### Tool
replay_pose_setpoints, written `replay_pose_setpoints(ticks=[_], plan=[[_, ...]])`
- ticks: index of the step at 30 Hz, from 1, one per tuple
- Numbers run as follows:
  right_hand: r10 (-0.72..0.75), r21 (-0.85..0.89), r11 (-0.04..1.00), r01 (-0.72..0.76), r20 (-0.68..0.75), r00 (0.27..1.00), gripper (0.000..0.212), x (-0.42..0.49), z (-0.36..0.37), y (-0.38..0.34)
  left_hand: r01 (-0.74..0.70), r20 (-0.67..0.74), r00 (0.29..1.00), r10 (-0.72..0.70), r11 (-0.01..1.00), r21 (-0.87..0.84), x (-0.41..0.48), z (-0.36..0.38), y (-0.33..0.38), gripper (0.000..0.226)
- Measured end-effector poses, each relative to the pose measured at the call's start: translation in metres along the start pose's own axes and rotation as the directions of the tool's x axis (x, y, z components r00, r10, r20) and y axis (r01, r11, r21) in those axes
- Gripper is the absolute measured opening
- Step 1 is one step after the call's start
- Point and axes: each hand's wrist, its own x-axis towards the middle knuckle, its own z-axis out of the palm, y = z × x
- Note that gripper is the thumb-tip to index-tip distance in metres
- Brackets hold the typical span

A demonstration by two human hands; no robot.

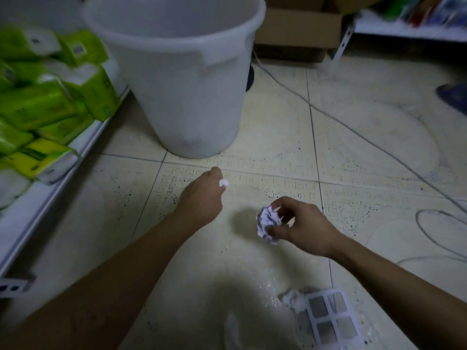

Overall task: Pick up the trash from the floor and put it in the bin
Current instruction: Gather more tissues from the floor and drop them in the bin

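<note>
A tall white plastic bin (177, 79) stands on the tiled floor ahead, slightly left. My left hand (202, 195) is closed around a small white scrap (224, 183) that peeks out at the fingertips, just in front of the bin's base. To the right, my right hand (300, 226) pinches a crumpled paper ball (267, 222) with dark markings, held a little above the floor. More trash lies near the bottom edge: a white tissue wad (293, 299), a white grid-patterned sheet (331, 317) and a thin pale scrap (231, 329).
A low white shelf (50, 198) on the left holds several green tissue packs (48, 104). Cardboard boxes (298, 31) stand behind the bin. A grey cable (353, 132) crosses the floor and loops at right. A blue shoe (454, 97) sits at the far right.
</note>
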Motion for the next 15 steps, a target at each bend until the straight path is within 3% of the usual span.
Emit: replay_pose_setpoints(ticks=[5, 10, 13, 15], plan=[[-0.122, -0.064, 0.992, 0.113, -0.153, 0.981, 0.031, 0.041, -0.071, -0.072, -0.151, -0.138, 0.983, 0.122, 0.964, -0.22, 0.05, -0.098, 0.036, 0.009], [-0.179, -0.108, 0.981, 0.162, -0.176, 0.968, 0.031, 0.082, -0.14, -0.155, -0.191, -0.278, 0.95, 0.145, 0.971, -0.146, 0.101, -0.2, 0.049, 0.004], [-0.228, -0.042, 0.973, 0.226, -0.32, 0.92, 0.04, 0.121, -0.168, -0.205, -0.077, -0.385, 0.921, -0.055, 0.944, -0.32, 0.144, -0.245, 0.054, 0.025], [-0.255, -0.021, 0.963, 0.269, -0.398, 0.881, 0.053, 0.149, -0.174, -0.234, 0.077, -0.259, 0.944, -0.206, 0.898, -0.433, 0.166, -0.258, 0.054, 0.063]])
